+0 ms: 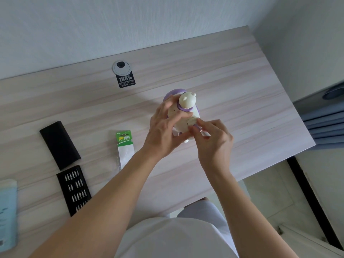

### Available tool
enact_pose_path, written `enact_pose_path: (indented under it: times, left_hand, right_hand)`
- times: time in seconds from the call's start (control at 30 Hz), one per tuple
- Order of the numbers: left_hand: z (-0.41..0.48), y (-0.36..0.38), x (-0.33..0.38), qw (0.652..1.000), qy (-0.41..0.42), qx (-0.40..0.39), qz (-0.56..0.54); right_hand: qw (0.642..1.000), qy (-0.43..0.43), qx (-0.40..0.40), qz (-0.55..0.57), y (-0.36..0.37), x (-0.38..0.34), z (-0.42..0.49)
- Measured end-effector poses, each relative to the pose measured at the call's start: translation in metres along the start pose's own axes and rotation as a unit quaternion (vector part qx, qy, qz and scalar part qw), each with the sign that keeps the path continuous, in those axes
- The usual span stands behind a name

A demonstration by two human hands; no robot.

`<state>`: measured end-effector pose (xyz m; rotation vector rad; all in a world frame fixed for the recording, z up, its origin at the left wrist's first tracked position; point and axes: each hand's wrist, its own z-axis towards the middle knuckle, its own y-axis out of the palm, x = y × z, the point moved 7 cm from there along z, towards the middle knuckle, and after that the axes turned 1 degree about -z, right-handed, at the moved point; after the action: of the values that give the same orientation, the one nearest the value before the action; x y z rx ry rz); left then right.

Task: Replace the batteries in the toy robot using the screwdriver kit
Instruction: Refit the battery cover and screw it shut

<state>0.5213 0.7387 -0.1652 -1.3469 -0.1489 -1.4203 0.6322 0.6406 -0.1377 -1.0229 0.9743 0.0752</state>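
Observation:
A cream and purple toy robot [186,103] is held above the middle of the wooden desk [242,81]. My left hand [165,127] grips its body from the left, fingers curled round it. My right hand [214,138] pinches a small cream part at the robot's lower side, and a thin silvery tool shaft [204,134] shows between its fingers. The open tray of screwdriver bits [74,189] lies at the front left, with its black cover [59,146] beside it. A green-topped battery pack [125,148] lies left of my left forearm.
A round cable grommet [121,67] with a black label [126,80] sits near the desk's back edge. A pale blue packet [7,211] lies at the far left. The desk's right edge drops off beside blue curtains [320,123].

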Motion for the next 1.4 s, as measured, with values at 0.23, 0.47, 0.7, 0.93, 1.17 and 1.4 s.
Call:
enact_pose_path:
  times: [0.23, 0.47, 0.7, 0.93, 1.17, 1.4]
  left_hand:
    - [0.0, 0.01, -0.003, 1.0, -0.004, -0.015, -0.004]
    - [-0.004, 0.007, -0.008, 1.0, -0.013, -0.025, -0.004]
    - [-0.005, 0.004, -0.003, 1.0, 0.003, -0.028, -0.006]
    - [-0.006, 0.003, -0.006, 0.999, 0.006, -0.049, -0.007]
    - [-0.008, -0.002, -0.007, 0.999, -0.008, -0.033, -0.024]
    - [-0.008, -0.002, -0.005, 0.999, -0.026, -0.002, -0.021]
  right_hand:
    - [0.999, -0.017, -0.019, -0.036, -0.001, -0.001, 0.004]
    - [0.995, -0.032, -0.053, -0.073, 0.003, -0.001, 0.01]
    - [0.999, -0.038, -0.011, -0.002, 0.001, 0.007, -0.001]
    - [0.998, -0.008, 0.016, -0.053, -0.004, 0.007, -0.005]
    - [0.998, -0.016, 0.002, -0.053, 0.001, 0.003, -0.007]
    - [0.998, -0.051, -0.018, -0.03, 0.003, -0.006, 0.003]
